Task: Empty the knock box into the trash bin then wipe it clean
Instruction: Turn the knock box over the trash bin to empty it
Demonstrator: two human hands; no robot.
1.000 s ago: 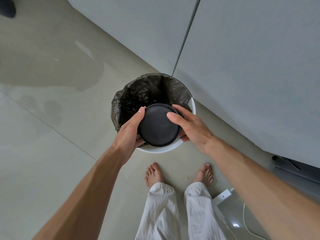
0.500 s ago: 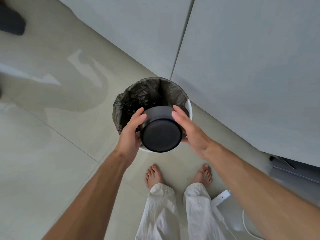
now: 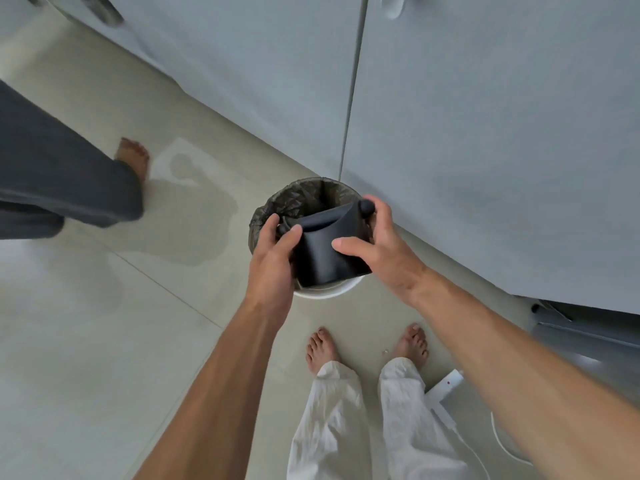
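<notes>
The black knock box (image 3: 325, 247) hangs over the trash bin (image 3: 325, 292), tipped on its side with its mouth facing away from me. Its knock bar ends stick out at both sides. My left hand (image 3: 275, 258) grips the left side, thumb across the wall. My right hand (image 3: 375, 244) grips the right side, fingers over the bar end. The bin is white with a dark liner (image 3: 298, 199), standing on the floor against the cabinet. I cannot see inside the box.
Grey cabinet doors (image 3: 485, 133) rise right behind the bin. Another person's leg and bare foot (image 3: 133, 161) stand on the tiled floor to the left. My own feet (image 3: 320, 348) are just short of the bin. A white power strip (image 3: 445, 384) and cable lie at the right.
The box has turned from bottom-up, its round base facing me, to lying on its side. The camera has lifted, and another person's leg has come into view on the left.
</notes>
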